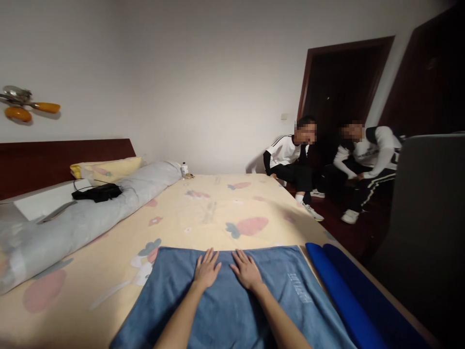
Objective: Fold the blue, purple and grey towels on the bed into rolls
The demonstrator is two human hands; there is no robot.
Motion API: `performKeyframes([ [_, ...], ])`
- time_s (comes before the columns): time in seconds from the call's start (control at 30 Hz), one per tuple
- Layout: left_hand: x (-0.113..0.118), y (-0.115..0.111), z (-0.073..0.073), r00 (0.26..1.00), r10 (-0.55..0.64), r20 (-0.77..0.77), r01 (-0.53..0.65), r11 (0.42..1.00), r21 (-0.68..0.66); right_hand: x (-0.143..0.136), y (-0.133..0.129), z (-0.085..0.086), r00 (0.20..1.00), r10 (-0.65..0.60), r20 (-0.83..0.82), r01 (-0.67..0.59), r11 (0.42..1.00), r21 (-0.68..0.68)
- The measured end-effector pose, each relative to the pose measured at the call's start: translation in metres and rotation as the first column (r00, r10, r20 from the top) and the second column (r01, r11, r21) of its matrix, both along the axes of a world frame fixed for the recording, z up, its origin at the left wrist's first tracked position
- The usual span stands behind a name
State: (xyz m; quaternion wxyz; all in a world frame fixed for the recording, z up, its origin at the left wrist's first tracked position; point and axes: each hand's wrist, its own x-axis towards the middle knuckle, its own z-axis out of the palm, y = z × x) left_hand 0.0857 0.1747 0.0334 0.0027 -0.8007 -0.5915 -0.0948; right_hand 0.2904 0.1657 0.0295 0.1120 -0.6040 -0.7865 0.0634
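A cream patterned bedsheet [203,208] fills the middle of the view; a grey rolled quilt [119,208] lies along its left side; a slate-blue towel [228,320] lies spread on its near part; a royal-blue roll [337,286] lies just beside the towel, on the right; the left hand [208,270] and right hand [247,271] press flat near the towel's far edge, thumbs wide.
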Motion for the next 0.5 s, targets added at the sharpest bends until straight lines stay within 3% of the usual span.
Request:
performKeyframes([
  [0.1, -0.064, 0.003, -0.002, 0.980, 0.197, -0.022, -0.198, 0.979, -0.039, 0.069, -0.004, -0.001, 0.987, -0.161, 0.025, 0.162, 0.986, -0.025],
  [0.17, -0.115, 0.004, -0.002, 0.925, 0.371, -0.083, -0.378, 0.922, -0.084, 0.121, -0.006, -0.003, 0.963, -0.263, 0.054, 0.265, 0.963, -0.038],
  [0.23, -0.156, 0.004, -0.001, 0.884, 0.453, -0.114, -0.464, 0.878, -0.118, 0.163, -0.009, -0.008, 0.929, -0.358, 0.089, 0.363, 0.930, -0.051],
  [0.3, -0.180, 0.003, 0.002, 0.866, 0.481, -0.134, -0.498, 0.855, -0.145, 0.187, -0.009, -0.014, 0.903, -0.414, 0.111, 0.422, 0.905, -0.058],
  [0.4, -0.180, 0.002, 0.009, 0.848, 0.506, -0.157, -0.527, 0.837, -0.148, 0.194, -0.009, -0.016, 0.890, -0.430, 0.148, 0.437, 0.900, -0.012],
  [0.5, -0.141, -0.007, 0.017, 0.857, 0.490, -0.159, -0.504, 0.862, -0.058, 0.170, -0.011, -0.006, 0.870, -0.455, 0.191, 0.437, 0.890, 0.129],
])
